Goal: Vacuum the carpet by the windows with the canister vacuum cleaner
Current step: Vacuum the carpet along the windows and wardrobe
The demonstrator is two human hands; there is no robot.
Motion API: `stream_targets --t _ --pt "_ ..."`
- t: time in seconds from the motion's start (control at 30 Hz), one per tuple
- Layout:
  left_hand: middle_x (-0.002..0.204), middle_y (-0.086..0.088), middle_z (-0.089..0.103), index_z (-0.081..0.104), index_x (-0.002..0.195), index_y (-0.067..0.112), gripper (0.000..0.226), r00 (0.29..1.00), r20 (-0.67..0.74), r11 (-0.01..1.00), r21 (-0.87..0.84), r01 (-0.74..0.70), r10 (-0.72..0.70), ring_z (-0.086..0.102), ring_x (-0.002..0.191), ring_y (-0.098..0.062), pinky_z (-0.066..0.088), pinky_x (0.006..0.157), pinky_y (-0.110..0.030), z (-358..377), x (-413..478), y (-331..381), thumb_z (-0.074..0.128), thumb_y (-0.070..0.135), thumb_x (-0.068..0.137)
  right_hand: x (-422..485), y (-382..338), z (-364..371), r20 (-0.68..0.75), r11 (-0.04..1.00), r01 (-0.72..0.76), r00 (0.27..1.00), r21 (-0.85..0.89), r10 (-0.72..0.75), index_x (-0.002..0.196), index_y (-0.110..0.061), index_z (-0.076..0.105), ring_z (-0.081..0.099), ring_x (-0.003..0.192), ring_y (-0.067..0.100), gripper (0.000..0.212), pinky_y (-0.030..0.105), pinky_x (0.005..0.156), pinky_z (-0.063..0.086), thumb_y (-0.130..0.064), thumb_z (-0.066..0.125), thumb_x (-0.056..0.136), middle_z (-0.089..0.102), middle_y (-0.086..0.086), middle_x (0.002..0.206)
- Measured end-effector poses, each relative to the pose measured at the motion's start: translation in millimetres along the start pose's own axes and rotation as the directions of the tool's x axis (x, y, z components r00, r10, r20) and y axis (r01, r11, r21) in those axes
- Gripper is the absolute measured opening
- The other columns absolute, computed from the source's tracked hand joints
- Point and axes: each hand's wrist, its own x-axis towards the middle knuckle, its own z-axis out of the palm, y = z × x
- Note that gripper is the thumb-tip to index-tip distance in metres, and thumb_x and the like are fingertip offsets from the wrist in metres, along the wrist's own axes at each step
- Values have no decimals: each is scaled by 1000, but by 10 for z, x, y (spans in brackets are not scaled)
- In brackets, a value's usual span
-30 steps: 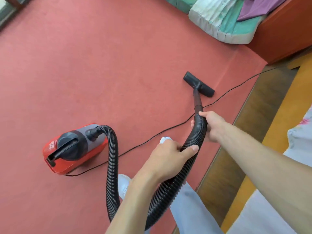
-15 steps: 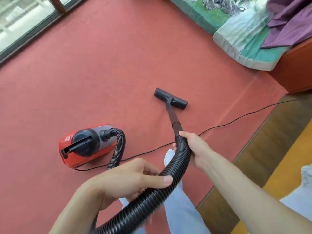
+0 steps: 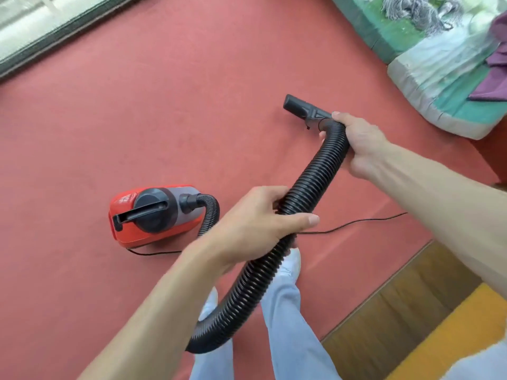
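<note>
A red and grey canister vacuum [image 3: 153, 215] sits on the red carpet [image 3: 137, 119] left of centre. Its black ribbed hose [image 3: 310, 185] loops down past my legs and back up. My left hand [image 3: 258, 226] grips the hose at mid-length. My right hand [image 3: 356, 141] grips the hose's end where it joins the black floor nozzle [image 3: 301, 108]. The nozzle points left and is raised; whether it touches the carpet I cannot tell.
A window frame [image 3: 55, 37] runs along the top left. Green and white cushions [image 3: 428, 78] with purple cloth lie at the top right. The vacuum's black power cord [image 3: 356, 222] trails right across the carpet. Wooden floor [image 3: 397, 311] and a yellow surface [image 3: 452, 333] border the carpet at lower right.
The nozzle has come up off the carpet and swung to point left. My right hand rose and moved right with the hose end; my left hand lifted the hose higher.
</note>
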Motion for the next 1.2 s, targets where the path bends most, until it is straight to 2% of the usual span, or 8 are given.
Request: stream_targets --t 0.13,0.23,0.37,0.57,0.73,0.87,1.03,1.2 --pt "73 -5 58 65 103 3 21 997 -48 989 136 -61 68 64 63 -15 61 68 -44 -557 39 519 72 19 90 -29 -626 366 59 998 62 996 10 -63 99 -24 58 62 66 15 21 36 85 51 -36 67 85 67 -1 77" --pt "75 -4 60 68 102 7 17 993 -90 978 198 -60 79 66 63 -13 62 68 -40 -843 136 802 70 20 92 44 -1007 617 83 991 121 990 -61 -116 110 -23 59 61 78 18 30 33 80 52 -37 67 85 63 1 92" --pt "78 -5 61 63 98 4 16 986 -163 976 217 5 31 65 61 -13 61 70 -44 -902 424 810 61 20 97 197 -1224 846 171 977 125 981 -175 -95 97 -23 58 55 71 14 15 26 69 49 -34 64 90 59 -3 84" --pt "73 -7 64 59 92 10 16 930 -361 997 -14 73 -74 66 63 -25 60 76 -53 -494 1148 378 60 26 96 692 -818 993 210 973 97 976 -210 -52 123 -10 56 58 73 15 36 28 59 46 -24 65 90 61 1 87" --pt "84 -3 66 57 94 16 17 900 -405 986 -107 129 -162 67 85 -29 56 82 -46 -120 1674 -95 64 31 91 1040 -300 977 145 944 100 988 -314 -56 104 -9 62 55 65 16 18 28 58 46 -21 64 91 60 3 79" --pt "94 2 65 56 106 15 34 906 -362 971 -177 162 -217 64 92 -21 52 82 -38 165 2114 -472 71 38 86 1506 99 814 106 768 202 979 -608 -173 100 -8 65 63 79 26 23 37 69 51 -24 69 84 65 6 86" --pt "91 10 59 51 104 21 45 918 -287 941 -274 196 -274 64 93 -18 54 78 -35 559 2930 -769 81 41 77 2207 405 533 70 457 208 951 -865 -301 108 -8 61 64 91 33 24 32 68 46 -21 59 88 68 15 102" --pt "116 -4 65 41 127 19 61 946 -268 885 -465 36 -179 65 105 -21 54 88 -38 766 3793 -725 80 27 81 2808 179 351 85 145 200 820 -969 -567 127 -3 37 59 109 42 43 43 87 42 -28 53 96 62 23 117"
